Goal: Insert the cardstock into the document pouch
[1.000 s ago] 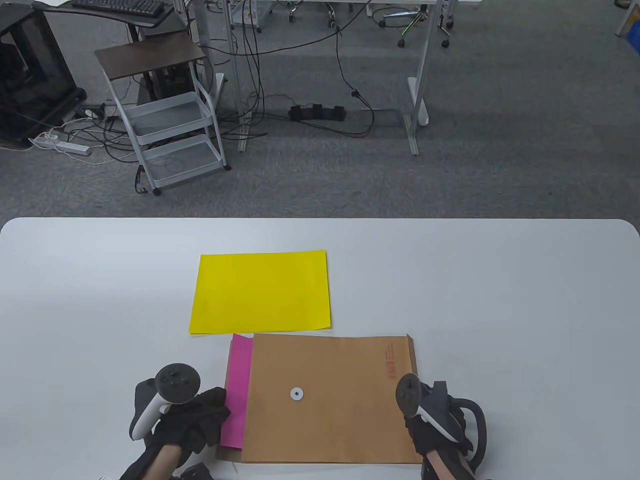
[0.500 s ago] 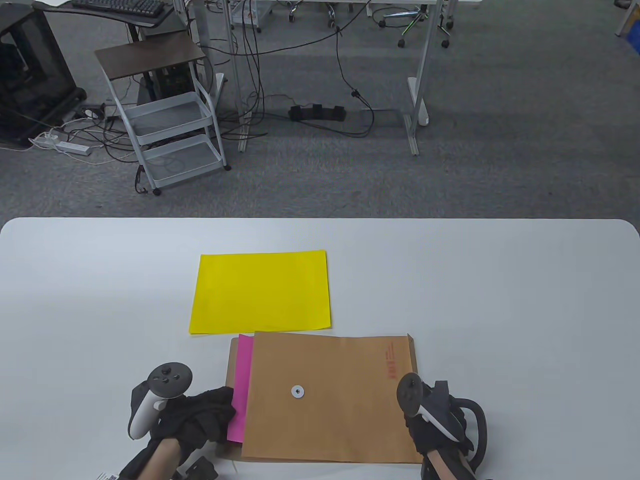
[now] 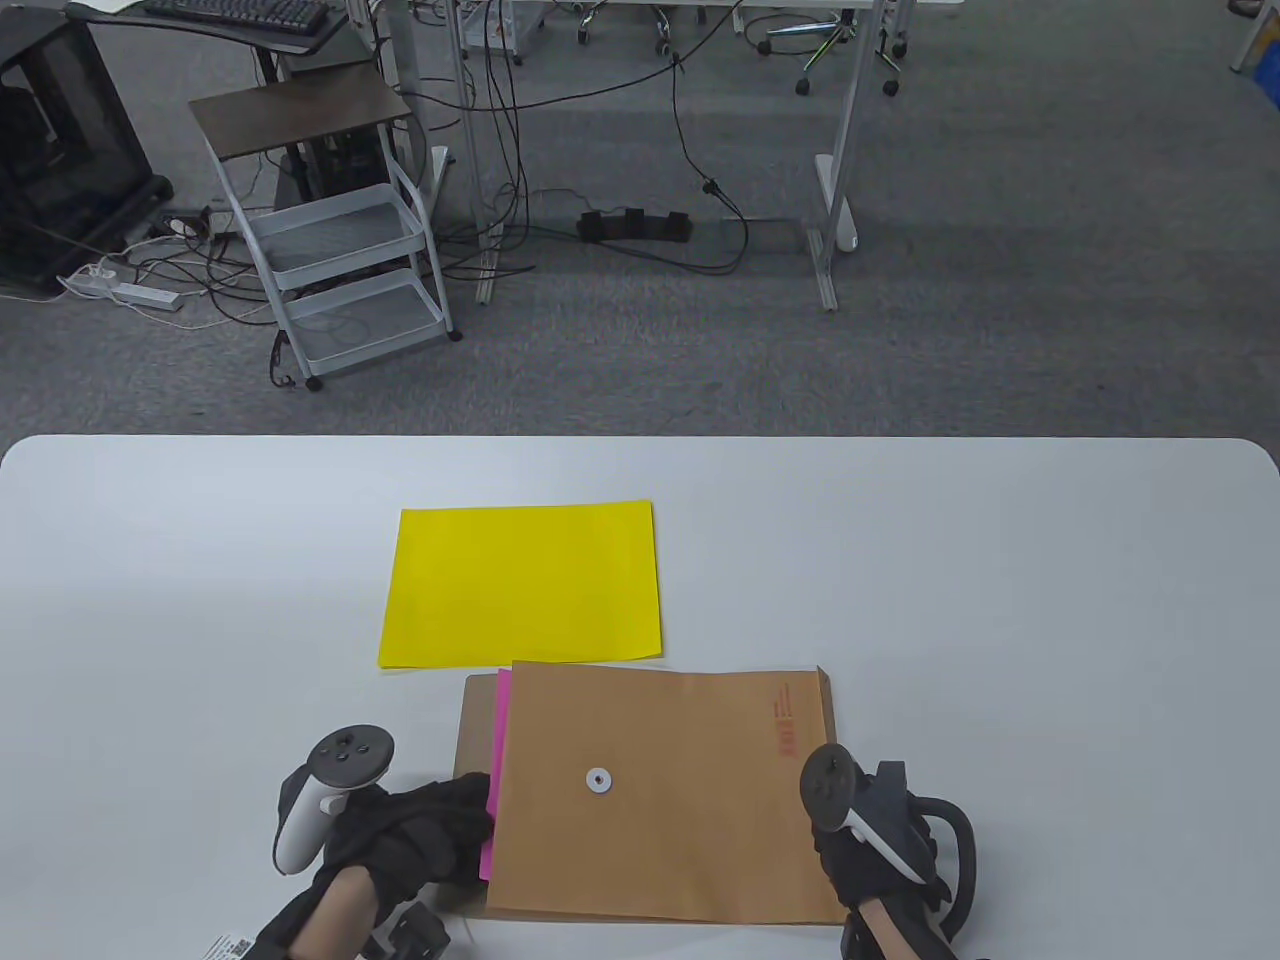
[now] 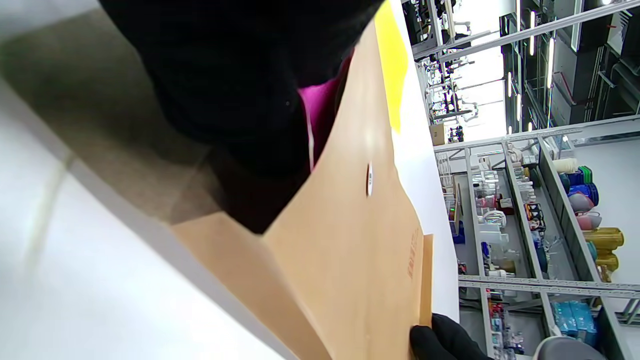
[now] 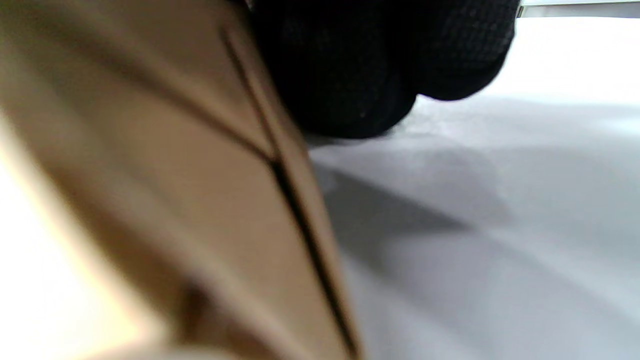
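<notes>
A thin strip of pink cardstock [image 3: 497, 770] shows at the open left end of the brown document pouch [image 3: 660, 790], which lies flat near the front edge of the white tabletop [image 3: 1000, 620]. The left hand [image 3: 420, 840] presses against that end, fingers curled onto the pink edge; whether its grip pinches the sheet I cannot tell. The right hand [image 3: 870, 860] rests at the pouch's right end, its grip hidden. The left wrist view shows the pink sheet [image 4: 322, 107] between the pouch's layers. A yellow sheet [image 3: 522, 584] lies just behind the pouch.
</notes>
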A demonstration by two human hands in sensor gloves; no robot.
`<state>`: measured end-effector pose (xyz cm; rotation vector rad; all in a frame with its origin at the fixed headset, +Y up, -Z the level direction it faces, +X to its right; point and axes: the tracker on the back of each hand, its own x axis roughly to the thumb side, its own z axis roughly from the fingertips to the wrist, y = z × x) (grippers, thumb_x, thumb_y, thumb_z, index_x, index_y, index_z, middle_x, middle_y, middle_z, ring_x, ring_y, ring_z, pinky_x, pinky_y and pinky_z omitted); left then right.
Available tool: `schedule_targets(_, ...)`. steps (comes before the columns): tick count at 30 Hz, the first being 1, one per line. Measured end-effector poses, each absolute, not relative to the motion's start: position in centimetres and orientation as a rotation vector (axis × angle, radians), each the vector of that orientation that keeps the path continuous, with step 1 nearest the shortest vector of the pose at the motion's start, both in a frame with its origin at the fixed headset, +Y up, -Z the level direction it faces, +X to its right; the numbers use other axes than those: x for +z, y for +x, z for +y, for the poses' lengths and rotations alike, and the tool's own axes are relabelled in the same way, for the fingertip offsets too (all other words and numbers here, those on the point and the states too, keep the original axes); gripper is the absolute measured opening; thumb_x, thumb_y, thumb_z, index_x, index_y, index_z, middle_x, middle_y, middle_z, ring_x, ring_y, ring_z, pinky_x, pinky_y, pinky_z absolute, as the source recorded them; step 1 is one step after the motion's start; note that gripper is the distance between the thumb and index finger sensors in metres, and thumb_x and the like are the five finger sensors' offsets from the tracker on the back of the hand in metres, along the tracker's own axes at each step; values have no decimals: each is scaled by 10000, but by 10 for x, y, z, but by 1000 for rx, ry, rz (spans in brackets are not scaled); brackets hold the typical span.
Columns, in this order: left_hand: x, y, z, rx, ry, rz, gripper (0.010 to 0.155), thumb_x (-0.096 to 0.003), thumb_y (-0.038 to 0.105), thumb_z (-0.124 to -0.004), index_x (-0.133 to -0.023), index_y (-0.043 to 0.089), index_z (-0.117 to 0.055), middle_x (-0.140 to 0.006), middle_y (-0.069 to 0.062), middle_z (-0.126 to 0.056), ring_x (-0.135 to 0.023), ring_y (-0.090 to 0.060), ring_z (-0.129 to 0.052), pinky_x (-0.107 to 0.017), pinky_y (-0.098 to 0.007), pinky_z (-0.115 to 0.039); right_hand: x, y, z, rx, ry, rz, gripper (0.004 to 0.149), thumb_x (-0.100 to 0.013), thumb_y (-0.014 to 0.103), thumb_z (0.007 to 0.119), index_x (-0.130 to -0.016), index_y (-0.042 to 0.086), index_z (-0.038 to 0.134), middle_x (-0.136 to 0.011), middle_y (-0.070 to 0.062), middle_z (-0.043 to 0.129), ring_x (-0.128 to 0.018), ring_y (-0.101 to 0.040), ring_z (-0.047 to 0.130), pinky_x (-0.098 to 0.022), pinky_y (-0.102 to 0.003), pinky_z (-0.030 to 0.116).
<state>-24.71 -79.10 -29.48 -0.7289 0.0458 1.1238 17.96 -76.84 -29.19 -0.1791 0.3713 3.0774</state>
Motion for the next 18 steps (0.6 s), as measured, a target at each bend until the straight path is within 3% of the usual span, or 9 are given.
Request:
schedule_targets(11, -302, -237, -799, 1155, -801, 51, 482, -633, 211, -776, -1099, 251, -658, -857, -135, -969, -562, -153, -1152, -440, -266, -997, -292, 178, -768, 3092, -166, 369, 262, -767, 122, 625, -967, -47, 638, -686, -150, 842, -460, -198, 945, -436, -430, 793)
schedule_targets(18, -307, -232, -794, 1053, -790, 37, 490, -622, 232, -801, -1092, 259, -664, -813, -106, -1003, -512, -121, -1165, -404, -244, -1007, -292, 178, -769, 3085, -169, 368, 262, -767, 122, 625, -969, -44, 637, -686, -147, 843, -460, -195, 944, -437, -429, 793)
